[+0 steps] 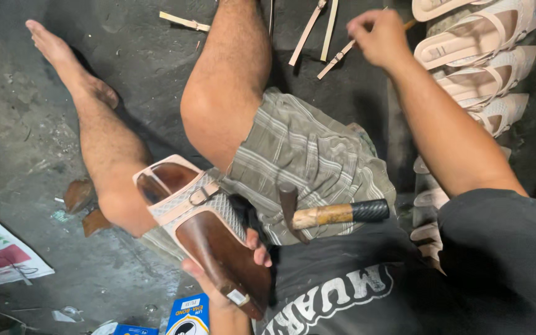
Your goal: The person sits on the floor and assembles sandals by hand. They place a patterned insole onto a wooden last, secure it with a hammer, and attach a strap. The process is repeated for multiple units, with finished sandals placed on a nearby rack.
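The left hand [227, 273], at the lower middle of the frame, grips a brown shoe last [218, 251] from below, fingers curled over its edge — a pale mesh sandal upper [184, 198] with a small buckle is stretched over the last, which rests against the bare left knee. The right hand [376, 37], at the upper right, is pinched shut around a thin stick [409, 25] whose end shows just past the fingers, above pale straps [324, 34] lying on the dark floor [26, 142]. A hammer [333, 214] with a wooden handle and black grip lies across the lap on checked shorts [308, 161]. A row of pale sandals [479, 62] runs down the right edge. At the bottom edge stands a blue box [190, 316].
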